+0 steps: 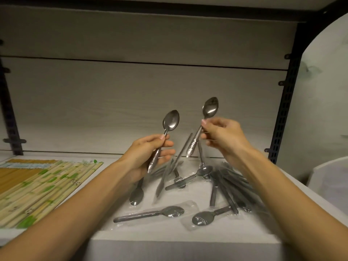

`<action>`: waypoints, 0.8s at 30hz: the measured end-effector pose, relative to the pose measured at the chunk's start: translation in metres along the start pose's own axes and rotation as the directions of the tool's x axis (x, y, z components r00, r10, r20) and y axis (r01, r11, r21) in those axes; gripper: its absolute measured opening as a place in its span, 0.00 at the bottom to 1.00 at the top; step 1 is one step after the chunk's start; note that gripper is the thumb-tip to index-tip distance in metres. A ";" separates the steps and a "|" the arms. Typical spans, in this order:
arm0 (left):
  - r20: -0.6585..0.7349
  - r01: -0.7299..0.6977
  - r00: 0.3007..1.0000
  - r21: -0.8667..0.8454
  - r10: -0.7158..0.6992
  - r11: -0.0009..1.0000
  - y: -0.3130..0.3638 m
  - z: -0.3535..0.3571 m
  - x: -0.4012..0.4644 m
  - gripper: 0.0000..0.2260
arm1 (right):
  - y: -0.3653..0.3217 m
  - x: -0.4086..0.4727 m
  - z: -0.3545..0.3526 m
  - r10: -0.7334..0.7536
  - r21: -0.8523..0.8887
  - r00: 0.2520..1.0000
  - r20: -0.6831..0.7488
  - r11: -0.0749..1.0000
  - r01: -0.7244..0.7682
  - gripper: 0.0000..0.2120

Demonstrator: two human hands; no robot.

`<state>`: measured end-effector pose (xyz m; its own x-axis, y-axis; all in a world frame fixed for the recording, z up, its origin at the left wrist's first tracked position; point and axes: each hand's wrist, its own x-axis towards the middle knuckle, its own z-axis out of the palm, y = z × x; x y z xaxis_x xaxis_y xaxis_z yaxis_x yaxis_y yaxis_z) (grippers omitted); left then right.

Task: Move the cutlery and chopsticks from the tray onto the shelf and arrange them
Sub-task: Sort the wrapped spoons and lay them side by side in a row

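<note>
My left hand (148, 155) grips a steel spoon (170, 121) by its handle, bowl up, above the white shelf (169, 243). My right hand (222, 136) pinches a second steel spoon (210, 108) by the neck, bowl up and tilted right. Below both hands lies a loose heap of plastic-wrapped cutlery (226, 183), with wrapped spoons (150, 213) near the shelf's front edge and a wrapped knife (162, 181) in the middle. Packs of wrapped chopsticks (43, 187) lie in rows on the shelf's left side.
The shelf's pale back panel (143, 102) stands close behind the spoons. A black perforated upright (282, 113) bounds the shelf on the right, another black upright (9, 117) on the left. A white container's rim (331, 166) shows at the right edge.
</note>
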<state>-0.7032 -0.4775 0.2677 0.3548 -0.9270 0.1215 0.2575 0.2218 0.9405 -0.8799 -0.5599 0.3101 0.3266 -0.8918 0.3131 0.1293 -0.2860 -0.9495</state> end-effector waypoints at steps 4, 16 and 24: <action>0.048 0.016 0.999 0.028 -0.017 0.999 -0.002 0.020 -0.017 0.09 | 0.001 -0.026 0.027 0.083 0.015 0.985 0.153 0.996 -0.086 0.03; 0.089 0.053 0.995 -0.010 -0.052 0.999 -0.004 0.052 -0.037 0.08 | -0.005 -0.048 0.008 0.105 -0.064 0.983 0.152 0.993 -0.097 0.06; 0.060 0.025 0.998 0.083 -0.030 0.996 -0.009 0.072 -0.048 0.11 | 0.005 -0.055 -0.001 0.103 -0.057 0.994 0.047 0.993 -0.100 0.07</action>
<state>-0.7869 -0.4566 0.2766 0.2925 -0.9497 0.1121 0.1907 0.1728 0.9663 -0.8984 -0.5129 0.2878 0.3815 -0.8992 0.2144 0.0424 -0.2147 -0.9758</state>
